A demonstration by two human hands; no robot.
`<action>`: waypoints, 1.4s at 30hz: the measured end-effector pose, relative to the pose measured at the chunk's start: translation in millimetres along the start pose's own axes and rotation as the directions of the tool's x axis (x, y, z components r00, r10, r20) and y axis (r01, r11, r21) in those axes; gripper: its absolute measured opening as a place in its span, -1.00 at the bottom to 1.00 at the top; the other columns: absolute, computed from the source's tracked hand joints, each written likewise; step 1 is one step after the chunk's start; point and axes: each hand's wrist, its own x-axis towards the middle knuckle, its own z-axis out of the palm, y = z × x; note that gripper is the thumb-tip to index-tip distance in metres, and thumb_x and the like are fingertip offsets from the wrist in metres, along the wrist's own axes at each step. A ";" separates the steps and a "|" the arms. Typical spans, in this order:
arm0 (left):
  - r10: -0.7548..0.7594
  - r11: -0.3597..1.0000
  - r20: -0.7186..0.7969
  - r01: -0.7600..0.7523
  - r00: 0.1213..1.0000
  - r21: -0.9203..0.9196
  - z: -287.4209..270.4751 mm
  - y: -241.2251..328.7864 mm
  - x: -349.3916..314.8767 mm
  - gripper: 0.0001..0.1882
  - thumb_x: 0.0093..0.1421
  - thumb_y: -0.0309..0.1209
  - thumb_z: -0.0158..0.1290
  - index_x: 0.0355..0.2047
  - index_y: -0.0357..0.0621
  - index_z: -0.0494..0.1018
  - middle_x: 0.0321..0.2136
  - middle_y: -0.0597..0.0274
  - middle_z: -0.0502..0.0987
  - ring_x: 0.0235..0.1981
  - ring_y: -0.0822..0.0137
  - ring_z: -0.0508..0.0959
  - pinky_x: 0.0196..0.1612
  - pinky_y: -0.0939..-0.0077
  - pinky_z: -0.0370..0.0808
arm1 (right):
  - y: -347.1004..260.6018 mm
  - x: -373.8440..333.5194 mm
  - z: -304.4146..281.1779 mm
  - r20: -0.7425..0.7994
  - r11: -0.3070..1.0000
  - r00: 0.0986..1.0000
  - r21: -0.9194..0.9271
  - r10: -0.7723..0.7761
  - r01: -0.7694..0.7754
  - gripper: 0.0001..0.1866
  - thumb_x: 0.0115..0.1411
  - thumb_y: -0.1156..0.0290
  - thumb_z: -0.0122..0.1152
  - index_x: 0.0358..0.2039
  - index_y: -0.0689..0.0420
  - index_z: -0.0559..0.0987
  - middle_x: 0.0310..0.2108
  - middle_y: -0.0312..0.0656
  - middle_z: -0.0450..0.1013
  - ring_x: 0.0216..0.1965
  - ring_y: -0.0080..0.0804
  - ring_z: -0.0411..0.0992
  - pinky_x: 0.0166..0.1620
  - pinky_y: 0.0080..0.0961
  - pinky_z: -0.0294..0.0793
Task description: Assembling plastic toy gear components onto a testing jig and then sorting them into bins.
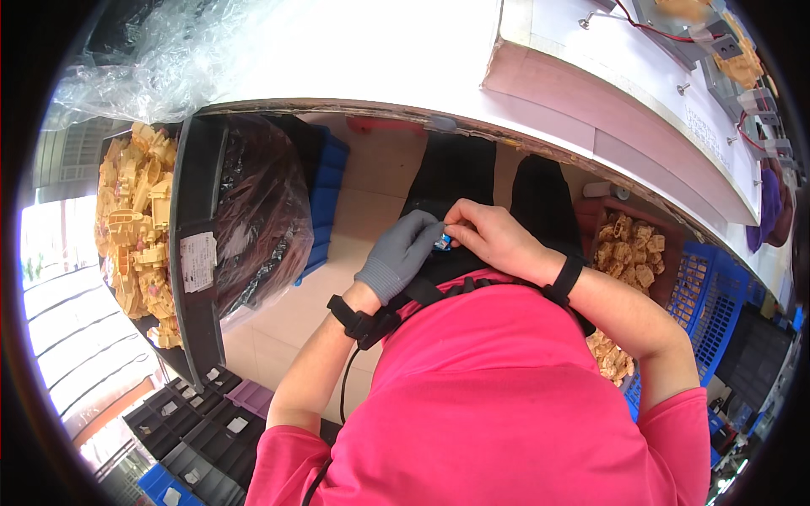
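Observation:
Over my lap, close in front of my waist, my two hands meet at a small blue-and-white object [443, 243]. It is too small and too covered by fingers to tell its kind. My left hand [396, 253], in a grey knit glove, is closed around its left side. From the right, my bare right hand [499, 239] pinches it between thumb and fingertips. Black straps circle both wrists, and a cable hangs from the left one.
A white worktable [363, 59] spans the far side, with a fixture board [624, 101] on it. At left stands a black crate [192, 253] by yellow plastic parts [135, 228] and a plastic bag [261, 219]. At right are tan parts [629, 253] and a blue basket [717, 295].

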 end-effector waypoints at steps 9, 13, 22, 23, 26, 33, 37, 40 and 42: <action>0.249 0.946 -0.135 -0.211 0.959 0.248 2.3 -18.3 13.1 -0.84 0.28 -0.40 -0.01 -0.25 -0.26 0.43 -0.37 0.03 0.47 -0.29 0.09 0.48 -0.21 0.36 0.39 | 20.3 20.4 6.4 0.121 0.919 0.986 -0.361 -0.118 0.155 -0.75 0.28 0.32 0.01 -0.37 0.28 0.46 -0.43 0.08 0.46 -0.34 0.11 0.44 -0.24 -0.12 0.43; 0.212 0.955 -0.171 -0.167 0.962 0.243 4.6 -31.5 21.0 -0.82 0.29 -0.38 -0.01 -0.27 -0.28 0.42 -0.37 0.05 0.47 -0.31 0.14 0.47 -0.21 0.38 0.39 | 13.6 27.0 7.9 0.137 0.941 0.990 -0.339 0.033 0.016 -0.75 0.26 0.33 -0.01 -0.42 0.27 0.46 -0.42 0.07 0.45 -0.31 0.10 0.44 -0.22 -0.10 0.42; -0.176 0.984 0.049 0.177 0.983 -0.007 -10.8 -10.0 21.9 -0.78 0.31 -0.33 0.00 -0.22 -0.26 0.41 -0.41 0.20 0.45 -0.36 0.39 0.45 -0.26 0.47 0.41 | 20.0 16.2 10.7 0.065 0.936 0.989 -0.320 -0.135 0.149 -0.81 0.25 0.36 -0.01 -0.33 0.19 0.51 -0.36 -0.04 0.49 -0.25 -0.01 0.47 -0.15 -0.13 0.45; -0.099 0.995 0.042 0.098 0.994 0.031 -11.5 -8.5 19.6 -0.78 0.30 -0.33 0.01 -0.20 -0.26 0.41 -0.41 0.19 0.45 -0.36 0.37 0.46 -0.26 0.46 0.41 | 18.8 13.7 10.2 0.057 0.909 0.985 -0.380 -0.165 0.174 -0.83 0.26 0.35 0.01 -0.32 0.17 0.51 -0.38 -0.07 0.47 -0.26 -0.06 0.47 -0.13 -0.12 0.44; 0.106 0.977 0.024 -0.109 0.994 0.183 -16.3 -2.0 16.4 -0.79 0.28 -0.35 0.04 -0.20 -0.25 0.41 -0.41 0.17 0.46 -0.37 0.33 0.47 -0.27 0.46 0.42 | 12.0 11.4 6.5 0.054 0.835 0.970 -0.500 -0.236 0.231 -0.86 0.25 0.35 0.05 -0.32 0.14 0.49 -0.41 -0.11 0.43 -0.27 -0.12 0.47 -0.13 -0.15 0.42; 0.192 0.917 0.091 -0.212 0.977 0.338 -27.7 10.7 17.1 -0.85 0.22 -0.38 0.05 -0.28 -0.21 0.43 -0.36 0.01 0.46 -0.26 0.01 0.47 -0.20 0.24 0.41 | 17.1 13.5 9.4 0.033 0.790 0.951 -0.548 -0.309 0.276 -0.88 0.24 0.36 0.08 -0.34 0.13 0.48 -0.45 -0.14 0.40 -0.30 -0.12 0.46 -0.18 -0.20 0.40; 0.152 0.944 0.124 -0.181 0.981 0.276 -27.2 0.7 18.4 -0.86 0.22 -0.39 0.06 -0.30 -0.21 0.43 -0.36 0.02 0.46 -0.26 0.00 0.46 -0.20 0.24 0.40 | 16.8 11.4 9.7 0.054 0.790 0.950 -0.542 -0.307 0.285 -0.88 0.24 0.36 0.07 -0.35 0.12 0.49 -0.45 -0.15 0.40 -0.31 -0.13 0.46 -0.19 -0.21 0.40; 0.273 0.887 0.224 -0.335 0.936 0.317 -25.7 -7.9 23.2 -0.85 0.19 -0.46 0.10 -0.26 -0.23 0.43 -0.36 0.04 0.45 -0.33 0.07 0.46 -0.22 0.32 0.41 | 19.3 10.7 9.9 0.059 0.814 0.962 -0.522 -0.265 0.256 -0.87 0.23 0.36 0.06 -0.38 0.12 0.50 -0.46 -0.13 0.40 -0.32 -0.12 0.46 -0.20 -0.22 0.40; 0.329 0.852 0.233 -0.394 0.915 0.345 -23.1 -8.1 23.9 -0.83 0.19 -0.46 0.11 -0.23 -0.23 0.43 -0.34 0.04 0.46 -0.32 0.07 0.47 -0.21 0.32 0.42 | 23.9 12.2 11.2 0.028 0.881 0.978 -0.429 -0.206 0.198 -0.86 0.21 0.38 0.04 -0.40 0.16 0.50 -0.46 -0.09 0.40 -0.33 -0.08 0.45 -0.22 -0.21 0.41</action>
